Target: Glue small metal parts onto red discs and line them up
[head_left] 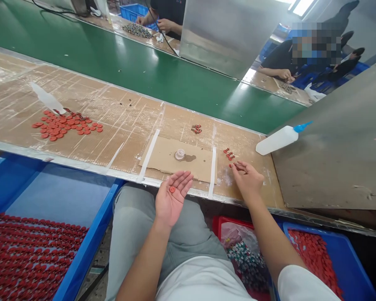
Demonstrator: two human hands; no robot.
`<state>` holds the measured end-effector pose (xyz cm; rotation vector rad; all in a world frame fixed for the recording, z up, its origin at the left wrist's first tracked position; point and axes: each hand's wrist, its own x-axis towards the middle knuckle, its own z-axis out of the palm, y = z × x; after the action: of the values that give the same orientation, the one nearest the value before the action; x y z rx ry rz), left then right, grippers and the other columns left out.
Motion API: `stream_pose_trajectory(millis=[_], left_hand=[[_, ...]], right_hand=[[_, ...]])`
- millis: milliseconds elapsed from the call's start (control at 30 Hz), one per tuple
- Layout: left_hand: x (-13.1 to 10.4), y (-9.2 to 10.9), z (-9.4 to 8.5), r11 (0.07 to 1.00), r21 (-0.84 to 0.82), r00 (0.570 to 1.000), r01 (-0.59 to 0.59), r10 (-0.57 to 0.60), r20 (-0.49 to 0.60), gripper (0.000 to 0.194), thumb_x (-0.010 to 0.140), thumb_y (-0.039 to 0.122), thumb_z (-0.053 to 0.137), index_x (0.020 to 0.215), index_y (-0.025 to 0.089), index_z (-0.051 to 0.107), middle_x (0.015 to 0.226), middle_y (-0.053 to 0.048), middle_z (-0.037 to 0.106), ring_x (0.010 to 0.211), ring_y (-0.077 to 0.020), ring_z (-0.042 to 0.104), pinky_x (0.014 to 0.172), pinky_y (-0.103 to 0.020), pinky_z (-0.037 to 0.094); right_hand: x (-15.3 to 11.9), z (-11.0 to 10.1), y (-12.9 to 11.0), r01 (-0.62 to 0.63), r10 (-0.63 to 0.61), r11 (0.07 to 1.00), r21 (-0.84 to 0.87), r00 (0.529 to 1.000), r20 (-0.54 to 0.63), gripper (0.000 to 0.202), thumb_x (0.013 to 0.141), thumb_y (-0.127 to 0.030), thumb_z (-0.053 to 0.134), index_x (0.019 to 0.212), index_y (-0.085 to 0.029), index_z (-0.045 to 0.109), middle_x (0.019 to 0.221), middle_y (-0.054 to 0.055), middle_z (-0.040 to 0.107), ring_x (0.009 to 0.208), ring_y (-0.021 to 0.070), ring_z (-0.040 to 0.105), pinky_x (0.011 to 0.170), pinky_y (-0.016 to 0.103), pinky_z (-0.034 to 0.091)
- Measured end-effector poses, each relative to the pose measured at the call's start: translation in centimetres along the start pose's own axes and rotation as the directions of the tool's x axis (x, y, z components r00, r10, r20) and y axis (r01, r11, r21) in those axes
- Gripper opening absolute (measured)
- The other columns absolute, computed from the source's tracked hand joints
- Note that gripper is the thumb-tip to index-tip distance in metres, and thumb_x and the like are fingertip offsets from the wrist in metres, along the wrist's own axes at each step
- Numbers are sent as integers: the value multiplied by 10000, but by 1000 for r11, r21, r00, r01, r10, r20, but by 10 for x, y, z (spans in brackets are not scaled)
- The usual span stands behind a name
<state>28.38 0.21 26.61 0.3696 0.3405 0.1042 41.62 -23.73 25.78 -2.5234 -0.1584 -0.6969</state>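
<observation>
My left hand [172, 200] is palm up at the table's front edge, fingers spread, with a small red disc [172, 190] lying on it. To the right, my right hand [247, 177] pinches a small red piece [231, 166] at the table surface. Just beyond it lie several small red pieces with dark parts [228, 154]. A small round cap [179, 154] sits beside a brown stain on a taped cardboard sheet [158, 152]. Behind that sheet is another little group of red and dark pieces [196, 129].
Red discs [61, 125] are piled at left by a white bottle [48, 98]. A blue-tipped bottle [277, 140] leans against a metal panel [335, 142]. Blue trays [94, 234] and a red bin [217, 228] sit below. Other people work beyond the green belt [128, 62].
</observation>
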Motion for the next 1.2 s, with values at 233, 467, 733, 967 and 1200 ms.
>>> stream_pose_trajectory(millis=[233, 467, 733, 967, 1200], left_hand=[[1, 2, -1, 999, -18, 999, 45, -45, 23, 408, 898, 384, 456, 1083, 79, 655, 1203, -185, 657, 1213, -275, 559, 1060, -394, 421], [3, 1, -2, 997, -45, 997, 66, -65, 31, 392, 902, 357, 460, 1092, 67, 644, 1204, -197, 652, 1217, -279, 555, 1056, -383, 426], [1, 2, 2, 992, -96, 996, 88, -84, 42, 444, 899, 388, 454, 1170, 64, 592, 1275, -215, 602, 1247, -291, 526, 1078, -388, 393], [1, -1, 4, 988, -108, 992, 113, -106, 68, 499, 898, 438, 433, 1208, 67, 555, 1301, -220, 578, 1260, -302, 512, 1101, -416, 344], [-4, 4, 7, 986, -55, 984, 157, -152, 95, 501, 903, 463, 417, 1203, 92, 571, 1259, -189, 615, 1249, -272, 523, 1093, -400, 340]], right_hand=[[19, 17, 36, -2, 8, 995, -95, 998, 68, 369, 820, -443, 582, 1041, -160, 667, 887, 72, 753, 745, 219, 713, 746, 353, 537], [23, 23, 38, 2, 6, 997, -79, 994, 105, 391, 837, -439, 557, 1071, -139, 645, 946, 114, 740, 827, 229, 708, 803, 347, 515], [2, -4, -3, 154, -162, 981, -122, 985, -58, 280, 820, -388, 615, 991, -184, 702, 889, 80, 746, 813, 230, 699, 793, 361, 516], [-50, -10, -106, 580, -699, 663, 473, 706, 114, 292, 779, -233, 702, 1067, -239, 659, 919, 20, 747, 817, 162, 682, 744, 299, 525], [-54, 19, -133, 444, -701, 627, 640, 680, 215, 219, 814, -269, 677, 1029, -230, 689, 802, 38, 715, 746, 173, 633, 712, 337, 531]])
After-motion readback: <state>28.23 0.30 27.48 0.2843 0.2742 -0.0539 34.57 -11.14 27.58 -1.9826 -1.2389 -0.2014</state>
